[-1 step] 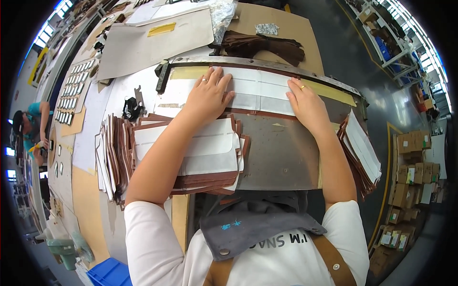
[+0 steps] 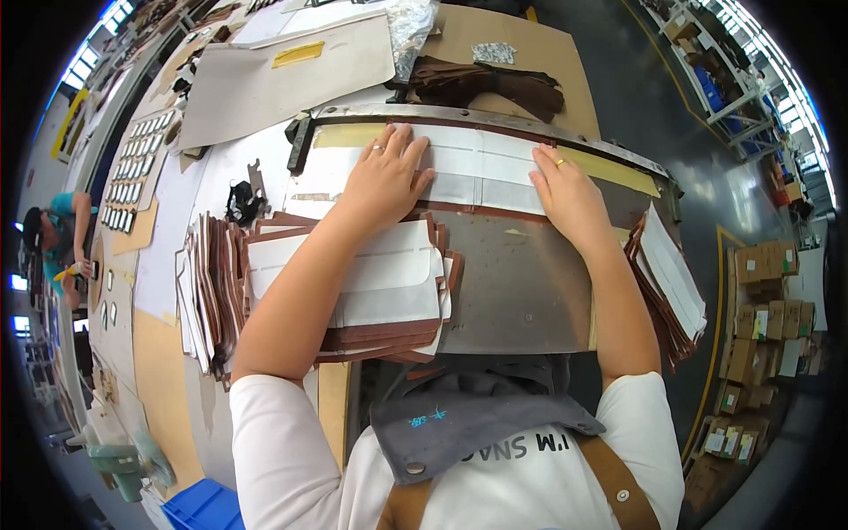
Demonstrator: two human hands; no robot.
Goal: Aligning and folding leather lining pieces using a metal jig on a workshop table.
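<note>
My left hand (image 2: 384,177) lies with its fingers spread on the left part of a long white-faced panel with brown, leather-like edges (image 2: 477,168). On the panel's right end rests my right hand (image 2: 572,196), fingers stretched out. The panel lies flat on a grey metal plate (image 2: 512,291), its far edge along a riveted metal bar (image 2: 495,117). Under my left forearm is a stack of similar white-faced brown pieces (image 2: 389,265). More such pieces (image 2: 212,291) lean beside it on the left. Another bundle (image 2: 670,278) sits tilted right of my right forearm.
A wrench (image 2: 257,181) and a black clump (image 2: 240,201) lie left of the plate. Beyond the bar are a grey sheet (image 2: 291,84) and dark brown leather pieces (image 2: 486,87). Cardboard boxes (image 2: 767,261) stand at right. Another person (image 2: 64,230) works at far left.
</note>
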